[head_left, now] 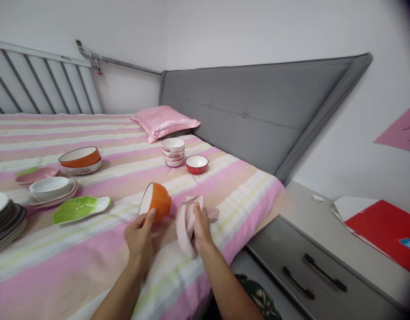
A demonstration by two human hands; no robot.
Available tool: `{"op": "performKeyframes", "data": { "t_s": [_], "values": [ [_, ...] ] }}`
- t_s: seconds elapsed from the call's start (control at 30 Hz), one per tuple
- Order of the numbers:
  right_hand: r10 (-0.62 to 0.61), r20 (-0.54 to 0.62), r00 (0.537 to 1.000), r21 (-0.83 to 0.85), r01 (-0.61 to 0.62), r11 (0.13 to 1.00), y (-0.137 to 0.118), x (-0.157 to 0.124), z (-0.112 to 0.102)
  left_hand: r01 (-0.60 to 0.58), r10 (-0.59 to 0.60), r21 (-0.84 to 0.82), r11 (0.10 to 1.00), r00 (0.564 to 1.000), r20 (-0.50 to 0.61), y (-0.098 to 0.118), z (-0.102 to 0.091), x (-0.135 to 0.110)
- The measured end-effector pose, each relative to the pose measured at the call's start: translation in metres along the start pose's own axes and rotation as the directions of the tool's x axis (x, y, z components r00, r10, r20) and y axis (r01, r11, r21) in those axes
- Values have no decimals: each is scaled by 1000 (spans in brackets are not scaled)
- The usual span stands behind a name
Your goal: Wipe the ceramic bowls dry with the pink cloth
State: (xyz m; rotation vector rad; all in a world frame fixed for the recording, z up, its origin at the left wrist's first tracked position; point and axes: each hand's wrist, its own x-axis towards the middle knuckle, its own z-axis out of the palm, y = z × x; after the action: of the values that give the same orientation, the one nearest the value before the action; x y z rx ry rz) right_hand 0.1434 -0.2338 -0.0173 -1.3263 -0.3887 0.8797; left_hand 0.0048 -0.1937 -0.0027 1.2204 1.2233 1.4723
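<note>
My left hand grips the rim of an orange bowl, which is tilted on its side with its white inside facing left. Bunched in my right hand is a pale pink cloth, just right of the bowl and apart from it. Beyond them a small red bowl stands upright beside a stack of white bowls with red patterns. Left of my left hand lies a green leaf-shaped dish.
Small white dishes, a pink plate, a large orange bowl and stacked plates sit at left on the striped bed. A pink pillow lies near the grey headboard. At right stands a nightstand with a red folder.
</note>
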Motion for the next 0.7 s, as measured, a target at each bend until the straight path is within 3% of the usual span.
{"op": "performKeyframes", "data": {
  "t_s": [0.1, 0.2, 0.3, 0.4, 0.43, 0.5, 0.7],
  "values": [
    [-159, -64, 985, -12, 159, 987, -18, 7, -13, -51, 25, 221, 974, 993, 117, 3, -2, 5],
    [-394, -108, 913, -208, 367, 907, -31, 17, -29, -139, 44, 342, 929, 961, 271, 7, 1, 4],
    [-574, 43, 818, -535, 504, 678, -25, 23, -38, -339, 162, 387, 857, 892, 423, 6, 5, 0],
    [-478, 302, 825, -786, 499, 366, -5, 23, -39, -601, 366, 379, 704, 763, 533, 0, 7, -2],
    [-457, 332, 825, -826, 489, 282, 1, 22, -39, -647, 423, 366, 669, 736, 529, -2, 7, -1],
    [-435, 348, 830, -862, 466, 199, 11, 20, -38, -676, 498, 336, 655, 722, 481, -7, 7, 0],
    [-435, 344, 832, -860, 465, 211, 12, 19, -41, -623, 542, 336, 706, 781, 309, -16, 9, -4]
  ]
}}
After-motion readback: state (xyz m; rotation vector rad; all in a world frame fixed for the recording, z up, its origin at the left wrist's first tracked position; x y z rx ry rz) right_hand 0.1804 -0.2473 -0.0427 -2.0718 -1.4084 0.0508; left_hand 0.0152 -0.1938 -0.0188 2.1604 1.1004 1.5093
